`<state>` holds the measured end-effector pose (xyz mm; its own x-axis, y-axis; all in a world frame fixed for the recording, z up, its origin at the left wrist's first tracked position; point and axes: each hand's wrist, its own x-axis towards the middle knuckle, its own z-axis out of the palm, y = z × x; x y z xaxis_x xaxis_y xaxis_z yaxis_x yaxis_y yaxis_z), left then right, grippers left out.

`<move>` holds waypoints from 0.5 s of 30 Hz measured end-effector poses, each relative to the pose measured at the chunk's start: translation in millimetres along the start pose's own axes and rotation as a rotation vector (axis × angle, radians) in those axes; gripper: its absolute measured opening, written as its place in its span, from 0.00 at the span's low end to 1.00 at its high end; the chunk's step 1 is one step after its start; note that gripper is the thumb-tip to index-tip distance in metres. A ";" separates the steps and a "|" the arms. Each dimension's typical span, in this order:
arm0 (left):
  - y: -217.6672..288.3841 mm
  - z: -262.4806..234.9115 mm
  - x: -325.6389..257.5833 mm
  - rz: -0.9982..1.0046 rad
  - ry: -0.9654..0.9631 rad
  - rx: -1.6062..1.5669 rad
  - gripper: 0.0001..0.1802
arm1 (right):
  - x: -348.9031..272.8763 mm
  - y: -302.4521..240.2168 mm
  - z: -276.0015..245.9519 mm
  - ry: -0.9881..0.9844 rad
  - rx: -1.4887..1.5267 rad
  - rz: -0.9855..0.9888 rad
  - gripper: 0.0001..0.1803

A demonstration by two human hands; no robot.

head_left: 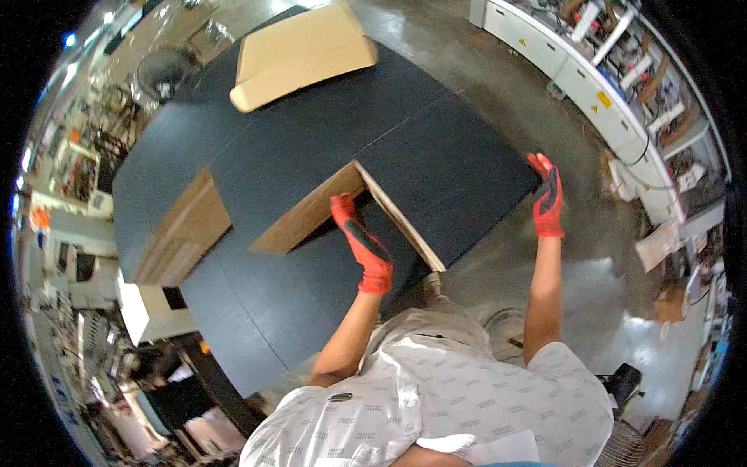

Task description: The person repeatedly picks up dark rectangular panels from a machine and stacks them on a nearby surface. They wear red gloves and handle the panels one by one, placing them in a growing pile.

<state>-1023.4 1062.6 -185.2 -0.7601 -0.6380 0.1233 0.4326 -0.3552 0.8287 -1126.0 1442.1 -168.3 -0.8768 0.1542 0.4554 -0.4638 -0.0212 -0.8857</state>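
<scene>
Both my hands wear red gloves with black patches. My left hand (361, 243) is over the near part of the dark table, beside a wood-grain board (315, 210), its fingers stretched forward and slightly blurred. Whether it touches the board cannot be told. The board meets a narrow pale-edged strip (401, 218) at a corner, forming an angled shape. My right hand (549, 194) is at the right corner of the dark tabletop (443, 152), fingers extended, palm side toward the edge. It seems to hold nothing.
A tan cardboard sheet (307, 54) lies at the table's far side. Another wood-grain board (187, 229) is at the left, with a white box (144, 311) below it. White machine cabinets (545, 47) line the right. A wire-guard fan (622, 444) stands low right.
</scene>
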 end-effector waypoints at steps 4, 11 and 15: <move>-35.5 21.0 45.8 -0.039 0.404 -0.069 0.35 | 15.9 1.7 -6.9 -0.227 0.140 -0.046 0.23; -32.2 59.5 44.5 0.011 0.148 0.072 0.33 | 10.7 -12.4 -7.3 -0.287 -0.174 -0.094 0.23; -11.6 59.3 15.7 -0.079 0.049 0.178 0.37 | 16.6 -6.5 -28.8 -0.348 -0.091 -0.183 0.24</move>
<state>-1069.1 1097.2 -160.6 -0.7619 -0.6469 0.0313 0.2770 -0.2817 0.9186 -1134.0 1473.2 -157.6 -0.7788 -0.1971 0.5955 -0.6165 0.0653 -0.7847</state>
